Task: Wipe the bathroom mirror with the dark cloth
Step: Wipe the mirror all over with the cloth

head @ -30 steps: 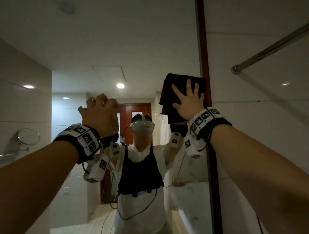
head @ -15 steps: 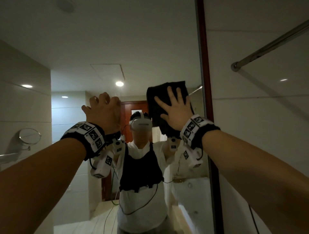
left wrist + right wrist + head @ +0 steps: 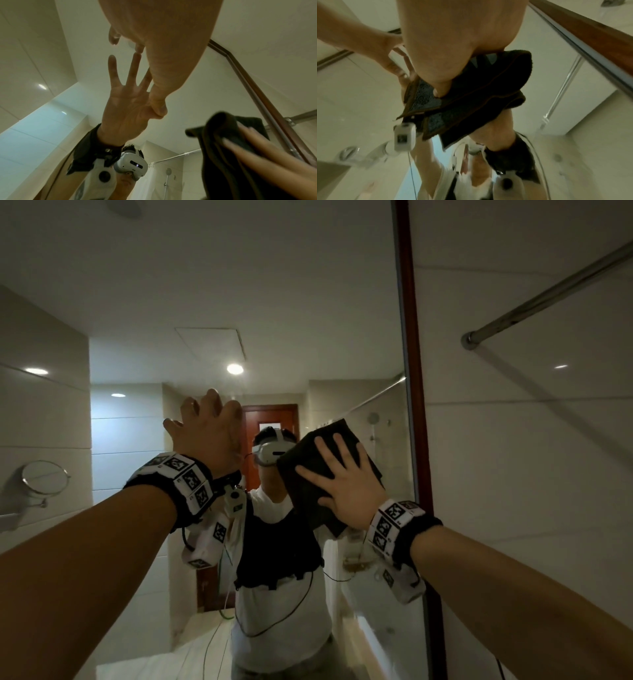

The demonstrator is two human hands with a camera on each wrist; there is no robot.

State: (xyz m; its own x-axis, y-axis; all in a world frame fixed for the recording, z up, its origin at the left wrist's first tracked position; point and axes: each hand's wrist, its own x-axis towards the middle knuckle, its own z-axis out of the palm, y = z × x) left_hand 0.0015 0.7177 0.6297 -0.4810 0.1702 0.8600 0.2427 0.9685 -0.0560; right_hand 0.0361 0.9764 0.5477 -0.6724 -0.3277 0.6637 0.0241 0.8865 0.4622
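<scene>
The bathroom mirror [image 3: 239,285] fills the head view, and a dark wooden frame [image 3: 409,337] runs down its right edge. My right hand [image 3: 346,481] lies flat with spread fingers on the dark cloth [image 3: 305,474] and presses it against the glass, left of the frame. In the right wrist view the cloth [image 3: 479,94] hangs folded under the palm. My left hand [image 3: 205,440] is raised to the left of the cloth. Its straight fingertips [image 3: 139,52] touch the glass, and it holds nothing. The cloth [image 3: 223,148] shows at the lower right of the left wrist view.
A metal curtain rod [image 3: 548,292] juts from the tiled wall [image 3: 513,474] right of the frame. A small round mirror on an arm [image 3: 44,477] shows at far left. The glass reflects a person in a headset, a door and a shower.
My right hand has slid the cloth down and to the left, away from the frame's upper part. My left hand stays on the glass in about the same spot.
</scene>
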